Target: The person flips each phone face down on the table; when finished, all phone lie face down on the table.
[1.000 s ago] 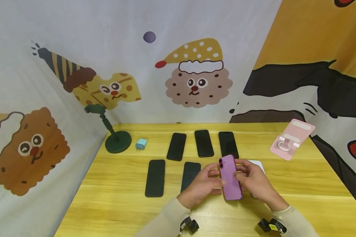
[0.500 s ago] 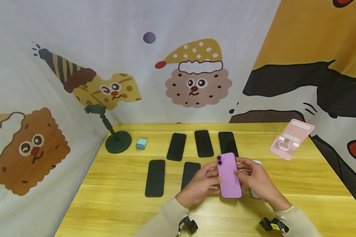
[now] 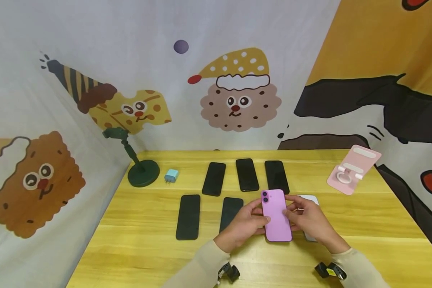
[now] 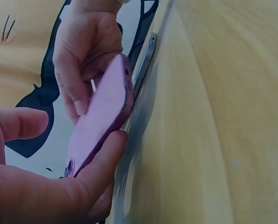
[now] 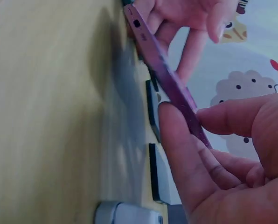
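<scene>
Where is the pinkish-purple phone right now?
In the head view, the pinkish-purple phone is right of centre, between the left hand and right hand, just below the back row's rightmost black phone.

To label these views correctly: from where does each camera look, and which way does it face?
Head: worn on the head, facing forward and down over the wooden table; left hand, right hand and sleeves show.
Left wrist: on that wrist, facing the pink smartphone; left hand near, right hand beyond.
Right wrist: on that wrist, facing the pink smartphone's edge; right hand near, left hand beyond.
Shared by both wrist views: the pink smartphone and both hands.
</scene>
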The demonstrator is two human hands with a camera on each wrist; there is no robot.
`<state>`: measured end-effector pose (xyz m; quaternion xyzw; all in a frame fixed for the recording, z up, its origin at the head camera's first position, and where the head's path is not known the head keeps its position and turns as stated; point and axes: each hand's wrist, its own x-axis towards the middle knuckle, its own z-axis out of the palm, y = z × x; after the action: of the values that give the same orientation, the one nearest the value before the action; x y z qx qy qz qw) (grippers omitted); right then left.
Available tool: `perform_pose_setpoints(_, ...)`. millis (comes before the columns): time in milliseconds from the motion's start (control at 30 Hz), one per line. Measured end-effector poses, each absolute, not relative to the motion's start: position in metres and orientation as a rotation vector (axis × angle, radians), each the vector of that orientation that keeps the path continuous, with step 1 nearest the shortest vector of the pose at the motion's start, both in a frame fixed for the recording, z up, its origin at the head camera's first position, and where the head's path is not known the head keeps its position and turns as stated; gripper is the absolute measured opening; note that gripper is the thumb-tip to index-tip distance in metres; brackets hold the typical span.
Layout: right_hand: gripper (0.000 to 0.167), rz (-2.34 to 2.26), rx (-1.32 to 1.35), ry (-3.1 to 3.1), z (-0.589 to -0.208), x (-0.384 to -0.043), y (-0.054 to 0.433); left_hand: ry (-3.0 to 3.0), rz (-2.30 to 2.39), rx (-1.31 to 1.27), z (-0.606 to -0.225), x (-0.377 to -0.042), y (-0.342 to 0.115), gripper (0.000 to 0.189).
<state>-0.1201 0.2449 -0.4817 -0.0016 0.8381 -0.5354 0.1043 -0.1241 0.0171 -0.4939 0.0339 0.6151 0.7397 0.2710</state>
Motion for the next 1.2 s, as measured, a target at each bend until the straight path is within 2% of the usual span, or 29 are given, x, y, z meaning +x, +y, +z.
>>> perform_pose_setpoints(433,0.054,-1.351,-0.032,2.646,-0.495,-0.123,0.243,1.825,1.857,0.11,-0.488,-0.126,0.019,0.066)
perform_pose_setpoints(967,0.052,-1.223,-0.027,2.69,-0.494,-0.128,0.239,1.894,1.8,0.071,-0.485,-0.129,0.02,0.038)
perform_pose_setpoints(1200,0.048,-1.191,-0.04,2.733,-0.494,-0.127,0.24,1.849,1.801,0.094,-0.485,-0.128,0.017,0.044)
